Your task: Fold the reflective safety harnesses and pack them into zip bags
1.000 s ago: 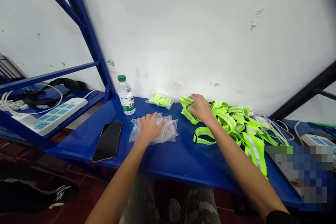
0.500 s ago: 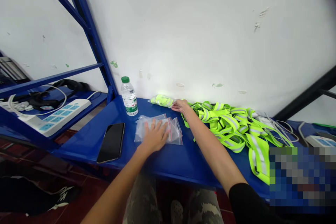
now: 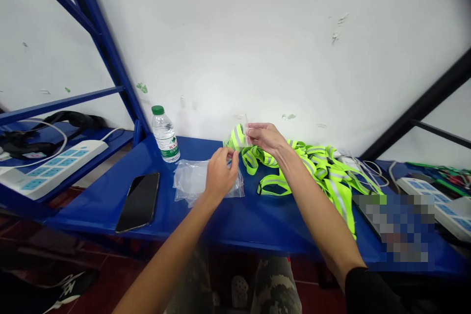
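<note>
A clear plastic bag with a rolled neon-yellow reflective strap [image 3: 238,136] inside is raised off the tabletop near the wall. My right hand [image 3: 268,137] is closed on the bag's right end. My left hand [image 3: 222,170] has curled fingers at the bag's lower edge, seemingly pinching it; its fingertips are partly hidden. Beneath the left hand lies a loose stack of clear zip bags [image 3: 189,179] on the blue table [image 3: 250,223]. A tangled pile of yellow-green reflective straps [image 3: 312,164] spreads to the right, partly behind my right forearm.
A water bottle with green cap [image 3: 165,135] stands left of the bags. A black phone [image 3: 139,202] lies near the front left. White power strips [image 3: 55,164] sit on the left, with another [image 3: 437,206] far right. Blue frame posts [image 3: 106,49] rise at the left.
My right hand has lifted the strap-filled bag from the table. My left hand has come up from lying flat on the zip bags to the filled bag. The view has shifted right.
</note>
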The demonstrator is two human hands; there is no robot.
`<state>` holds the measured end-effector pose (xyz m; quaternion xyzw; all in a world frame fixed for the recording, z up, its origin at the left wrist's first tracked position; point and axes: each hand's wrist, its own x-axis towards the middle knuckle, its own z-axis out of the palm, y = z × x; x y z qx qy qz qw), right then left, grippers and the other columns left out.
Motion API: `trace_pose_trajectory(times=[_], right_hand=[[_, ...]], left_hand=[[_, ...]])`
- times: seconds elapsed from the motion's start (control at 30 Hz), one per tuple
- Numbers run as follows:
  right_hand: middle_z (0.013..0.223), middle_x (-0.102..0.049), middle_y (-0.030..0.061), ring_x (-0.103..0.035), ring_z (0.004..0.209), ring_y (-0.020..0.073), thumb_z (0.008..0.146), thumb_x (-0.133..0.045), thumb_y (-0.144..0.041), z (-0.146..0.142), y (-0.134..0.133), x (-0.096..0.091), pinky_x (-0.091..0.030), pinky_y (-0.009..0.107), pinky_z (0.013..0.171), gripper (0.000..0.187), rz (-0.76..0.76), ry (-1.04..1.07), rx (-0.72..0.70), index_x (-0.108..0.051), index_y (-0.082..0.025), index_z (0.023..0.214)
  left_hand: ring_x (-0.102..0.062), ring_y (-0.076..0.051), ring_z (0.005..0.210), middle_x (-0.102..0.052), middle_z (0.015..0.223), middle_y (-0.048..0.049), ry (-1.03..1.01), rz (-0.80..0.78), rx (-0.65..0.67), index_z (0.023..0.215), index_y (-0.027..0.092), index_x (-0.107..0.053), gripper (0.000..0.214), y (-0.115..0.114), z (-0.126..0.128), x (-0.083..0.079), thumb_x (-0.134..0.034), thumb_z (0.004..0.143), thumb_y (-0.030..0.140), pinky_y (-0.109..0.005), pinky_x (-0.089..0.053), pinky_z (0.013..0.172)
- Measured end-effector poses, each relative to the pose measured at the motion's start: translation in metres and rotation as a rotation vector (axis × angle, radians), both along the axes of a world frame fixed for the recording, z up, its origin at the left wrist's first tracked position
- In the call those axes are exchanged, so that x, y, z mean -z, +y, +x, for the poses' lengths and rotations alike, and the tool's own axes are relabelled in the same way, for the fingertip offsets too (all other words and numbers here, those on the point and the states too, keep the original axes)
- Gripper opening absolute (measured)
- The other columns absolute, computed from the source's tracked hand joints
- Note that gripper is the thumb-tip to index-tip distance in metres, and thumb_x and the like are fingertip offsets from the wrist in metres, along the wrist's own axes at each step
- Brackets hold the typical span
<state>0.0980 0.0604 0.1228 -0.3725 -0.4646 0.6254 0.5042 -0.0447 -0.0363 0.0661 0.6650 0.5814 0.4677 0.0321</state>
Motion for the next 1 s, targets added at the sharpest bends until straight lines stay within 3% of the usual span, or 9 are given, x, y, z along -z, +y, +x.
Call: trace_pose_trajectory(times=[0.07, 0.17, 0.23, 0.33, 0.47, 0.67, 0.77, 0.9, 1.0], right_hand=[[0.061, -0.065, -0.0006, -0.058, 0.055, 0.0097, 0.059, -0.077, -0.005, 0.021, -0.018, 0.008, -0.051, 0.024, 0.056, 0.030, 0.039, -0.013, -0.034, -0.065, -0.012, 0.085], [0.059, -0.065, -0.0013, -0.057, 0.051, 0.0094, 0.053, -0.082, -0.010, 0.041, -0.036, 0.022, -0.049, 0.023, 0.052, 0.034, 0.030, -0.049, -0.054, -0.065, -0.013, 0.082], [0.056, -0.064, -0.0024, -0.054, 0.047, 0.0085, 0.049, -0.086, -0.013, 0.048, -0.042, 0.029, -0.046, 0.022, 0.048, 0.038, 0.029, -0.085, -0.056, -0.064, -0.014, 0.080], [0.055, -0.065, -0.0022, -0.054, 0.048, 0.0095, 0.044, -0.090, -0.017, 0.056, -0.046, 0.034, -0.045, 0.023, 0.048, 0.048, 0.053, -0.132, -0.069, -0.064, -0.014, 0.083], [0.056, -0.065, -0.0028, -0.056, 0.051, 0.0111, 0.042, -0.091, -0.020, 0.065, -0.049, 0.037, -0.045, 0.025, 0.051, 0.052, 0.072, -0.157, -0.072, -0.062, -0.016, 0.084], [0.064, -0.061, -0.0060, -0.056, 0.052, 0.0095, 0.049, -0.085, -0.021, 0.072, -0.055, 0.042, -0.049, 0.027, 0.055, 0.037, 0.012, -0.004, -0.102, -0.060, -0.018, 0.077], [0.067, -0.060, -0.0049, -0.055, 0.052, 0.0095, 0.052, -0.078, -0.018, 0.076, -0.057, 0.047, -0.048, 0.027, 0.054, 0.028, 0.034, -0.019, -0.009, -0.063, -0.019, 0.074], [0.068, -0.060, -0.0022, -0.061, 0.058, 0.0146, 0.057, -0.071, -0.022, 0.089, -0.056, 0.056, -0.054, 0.034, 0.063, 0.014, 0.094, -0.146, 0.215, -0.061, -0.019, 0.067], [0.084, -0.068, 0.0048, -0.066, 0.082, 0.0225, 0.067, -0.068, -0.032, 0.098, -0.056, 0.056, -0.053, 0.041, 0.082, 0.015, 0.285, -0.446, 0.252, -0.069, -0.019, 0.076]], left_hand=[[-0.058, -0.014, 0.067, -0.062, 0.071, -0.0009, -0.165, -0.021, 0.101, 0.081, 0.019, -0.056, 0.035, 0.011, 0.017, -0.012, -0.040, 0.096, 0.046, -0.024, -0.042, 0.065], [-0.045, -0.011, 0.049, -0.047, 0.050, 0.0045, -0.202, -0.218, 0.194, 0.067, 0.019, -0.053, 0.042, 0.030, 0.033, -0.018, -0.048, 0.089, 0.054, -0.024, -0.031, 0.053], [-0.040, -0.010, 0.047, -0.042, 0.046, 0.0054, -0.180, -0.329, 0.268, 0.063, 0.018, -0.052, 0.041, 0.040, 0.037, -0.018, -0.054, 0.084, 0.053, -0.024, -0.027, 0.050], [-0.037, -0.010, 0.043, -0.042, 0.044, 0.0053, -0.198, -0.443, 0.406, 0.063, 0.018, -0.052, 0.039, 0.046, 0.038, -0.019, -0.048, 0.087, 0.049, -0.024, -0.025, 0.047], [-0.040, -0.010, 0.039, -0.051, 0.048, 0.0040, -0.164, -0.536, 0.573, 0.073, 0.019, -0.053, 0.035, 0.043, 0.040, -0.025, -0.044, 0.089, 0.048, -0.023, -0.027, 0.043], [-0.044, -0.010, 0.054, -0.052, 0.058, 0.0032, -0.074, -0.241, 0.499, 0.070, 0.017, -0.054, 0.027, 0.042, 0.052, -0.015, -0.047, 0.087, 0.037, -0.022, -0.031, 0.053], [-0.039, -0.009, 0.051, -0.044, 0.053, 0.0052, -0.040, -0.169, 0.391, 0.063, 0.018, -0.050, 0.024, 0.040, 0.056, -0.011, -0.050, 0.082, 0.031, -0.023, -0.028, 0.053], [-0.038, -0.009, 0.049, -0.040, 0.049, 0.0062, -0.092, -0.102, 0.260, 0.059, 0.019, -0.045, 0.023, 0.038, 0.051, -0.012, -0.053, 0.079, 0.027, -0.024, -0.029, 0.054], [-0.040, -0.009, 0.049, -0.043, 0.051, 0.0059, -0.147, -0.112, 0.324, 0.064, 0.019, -0.047, 0.025, 0.038, 0.050, -0.011, -0.050, 0.085, 0.033, -0.024, -0.030, 0.054]])
